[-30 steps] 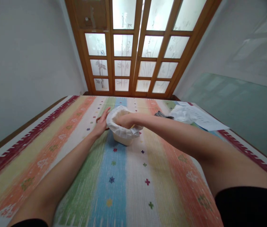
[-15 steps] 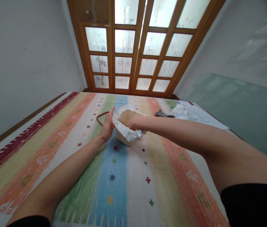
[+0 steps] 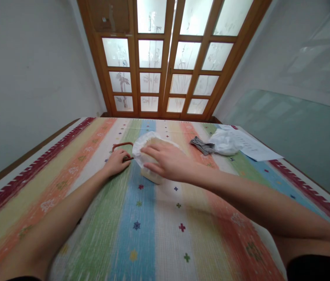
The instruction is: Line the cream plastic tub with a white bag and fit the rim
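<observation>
A small cream container (image 3: 153, 177) with a frilly white cloth lining (image 3: 138, 150) around its mouth stands on the striped tablecloth. To its left juts a brown looped handle (image 3: 123, 144). My left hand (image 3: 117, 162) is closed around the near part of this handle, its fingertips curled by the container's side. Over the container's mouth lies my right hand (image 3: 167, 159), palm down with fingers stretched out and a little apart. It covers much of the opening, so the inside is mostly hidden.
A grey cloth (image 3: 202, 146) and a crumpled white plastic bag (image 3: 226, 142) lie to the right. Printed paper (image 3: 260, 146) is beside them, near the table's right edge. Wooden glass-paned doors (image 3: 165, 74) stand beyond the table's far edge.
My right hand has come out of the container and now lies across its top. My left hand has moved from the container's rim down onto the handle. The view has shifted slightly.
</observation>
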Demonstrator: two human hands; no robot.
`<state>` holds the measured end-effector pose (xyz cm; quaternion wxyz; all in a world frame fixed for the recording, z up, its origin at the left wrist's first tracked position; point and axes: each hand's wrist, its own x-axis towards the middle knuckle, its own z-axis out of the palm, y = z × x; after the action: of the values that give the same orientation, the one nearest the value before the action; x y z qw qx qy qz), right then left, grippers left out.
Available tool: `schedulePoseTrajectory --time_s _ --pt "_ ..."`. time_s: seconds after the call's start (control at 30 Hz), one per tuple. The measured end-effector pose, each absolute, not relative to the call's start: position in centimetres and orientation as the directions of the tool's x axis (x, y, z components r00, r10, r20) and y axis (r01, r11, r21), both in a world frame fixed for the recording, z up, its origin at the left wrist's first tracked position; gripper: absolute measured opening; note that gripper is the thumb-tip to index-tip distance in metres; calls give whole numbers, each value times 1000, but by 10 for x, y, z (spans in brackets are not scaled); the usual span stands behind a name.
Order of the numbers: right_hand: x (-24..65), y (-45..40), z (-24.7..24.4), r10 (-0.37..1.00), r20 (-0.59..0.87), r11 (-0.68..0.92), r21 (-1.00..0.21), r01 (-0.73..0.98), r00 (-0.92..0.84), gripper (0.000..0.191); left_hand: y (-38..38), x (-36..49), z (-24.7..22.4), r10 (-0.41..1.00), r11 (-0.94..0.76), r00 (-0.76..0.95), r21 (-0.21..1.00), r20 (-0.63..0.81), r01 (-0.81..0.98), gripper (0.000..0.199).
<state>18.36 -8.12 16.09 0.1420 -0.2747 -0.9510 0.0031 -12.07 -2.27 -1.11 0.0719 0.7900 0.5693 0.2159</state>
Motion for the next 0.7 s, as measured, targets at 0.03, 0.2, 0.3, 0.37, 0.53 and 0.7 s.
schedulePoseTrajectory --time_s 0.03,0.2,0.3,0.37,0.53,0.7 --pt "183 -85 152 468 271 877 -24 480 -841 44 -24 -121 -9 928 -344 268 317 260 884 23" --pt "186 -75 120 228 286 909 280 309 -931 28 -25 -125 1 941 -276 190 310 281 910 20" --pt "196 -59 114 103 331 910 350 224 -938 32 -25 -123 17 946 -172 11 476 323 862 21" --pt "203 -54 110 54 368 918 347 191 -928 40 -26 -119 34 921 -146 -101 573 377 806 23" --pt "218 -68 83 229 575 933 100 346 -785 53 -37 -99 88 789 -300 -168 609 590 734 24" --pt "226 -86 49 486 751 844 -271 463 -446 67 -55 -71 130 622 -463 -99 466 777 754 23"
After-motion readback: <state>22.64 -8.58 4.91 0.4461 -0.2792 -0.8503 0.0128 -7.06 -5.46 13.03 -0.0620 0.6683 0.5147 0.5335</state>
